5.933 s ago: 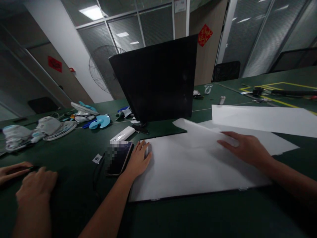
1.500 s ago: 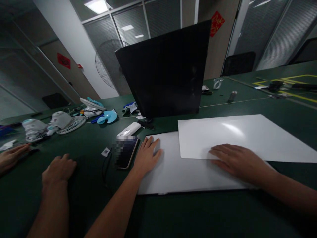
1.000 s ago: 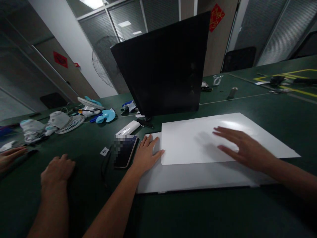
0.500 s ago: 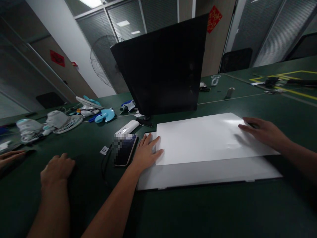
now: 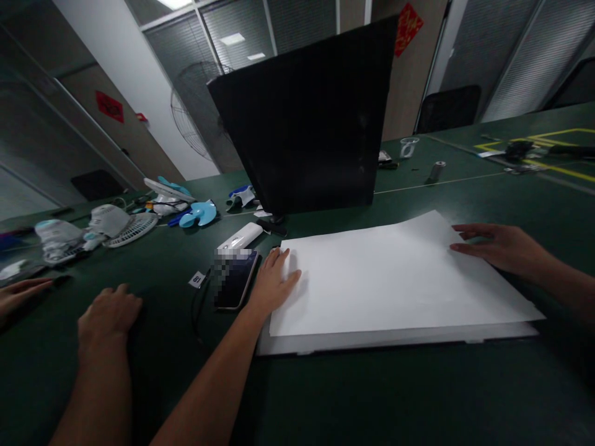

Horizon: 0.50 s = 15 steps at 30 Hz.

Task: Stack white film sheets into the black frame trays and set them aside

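Note:
A large white sheet (image 5: 381, 279) lies over a pale flat panel (image 5: 372, 341), whose front strip shows below it. My left hand (image 5: 272, 282) rests at the sheet's left edge, fingers spread and thumb over the white surface. At the right edge is my right hand (image 5: 499, 248), its fingers apart and thumb tip over the sheet; a firm grip is not visible. The sheet's far right corner curves up slightly. Just left of my left hand lie a phone (image 5: 239, 279), partly pixelated, and a white elongated device (image 5: 242, 236).
Behind the sheet stands a big black screen (image 5: 307, 118). Another person's forearm and hand (image 5: 109, 316) rest on the green table (image 5: 372, 396) at left, with another hand (image 5: 23, 294) farther out. Fan parts (image 5: 132, 229), a clear cup (image 5: 409, 147) and a small cylinder (image 5: 436, 172) lie farther back.
The sheet has shifted toward me and slightly left, covering more of the panel. My right hand's fingers have spread apart. My left hand has stayed near the left edge.

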{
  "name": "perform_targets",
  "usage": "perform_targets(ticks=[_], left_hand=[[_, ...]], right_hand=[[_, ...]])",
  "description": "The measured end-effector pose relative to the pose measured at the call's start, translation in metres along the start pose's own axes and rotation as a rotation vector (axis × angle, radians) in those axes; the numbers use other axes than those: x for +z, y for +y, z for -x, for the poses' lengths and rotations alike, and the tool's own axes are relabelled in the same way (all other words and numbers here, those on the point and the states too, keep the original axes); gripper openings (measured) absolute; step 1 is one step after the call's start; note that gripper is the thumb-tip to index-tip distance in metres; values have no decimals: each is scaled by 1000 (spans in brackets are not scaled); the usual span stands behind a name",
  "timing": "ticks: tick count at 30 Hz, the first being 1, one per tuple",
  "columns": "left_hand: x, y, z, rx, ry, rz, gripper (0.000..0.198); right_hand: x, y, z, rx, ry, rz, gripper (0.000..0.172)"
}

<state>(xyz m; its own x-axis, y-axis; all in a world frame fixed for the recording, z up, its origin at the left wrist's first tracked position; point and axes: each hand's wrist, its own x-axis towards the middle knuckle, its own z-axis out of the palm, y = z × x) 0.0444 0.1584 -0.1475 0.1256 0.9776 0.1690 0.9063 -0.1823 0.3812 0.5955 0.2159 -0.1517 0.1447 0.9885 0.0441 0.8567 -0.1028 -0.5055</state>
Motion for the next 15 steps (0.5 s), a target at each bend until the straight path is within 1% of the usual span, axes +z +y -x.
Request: perform_targets(ticks=[3, 6, 8, 12, 15], left_hand=[[2, -3, -1, -1, 12, 5, 68], [4, -6, -1, -10, 29, 5, 63], [5, -8, -1, -7, 33, 9, 61], [4, -8, -2, -11, 21, 21, 58], [4, -9, -3, -10, 13, 20, 58]], right_hand=[[2, -15, 9, 38, -118, -65, 90], [4, -22, 14, -12, -158, -40, 93], [4, -19, 13, -34, -171, -32, 93], [4, -6, 6, -56, -188, -44, 88], [4, -1, 5, -82, -192, -61, 88]])
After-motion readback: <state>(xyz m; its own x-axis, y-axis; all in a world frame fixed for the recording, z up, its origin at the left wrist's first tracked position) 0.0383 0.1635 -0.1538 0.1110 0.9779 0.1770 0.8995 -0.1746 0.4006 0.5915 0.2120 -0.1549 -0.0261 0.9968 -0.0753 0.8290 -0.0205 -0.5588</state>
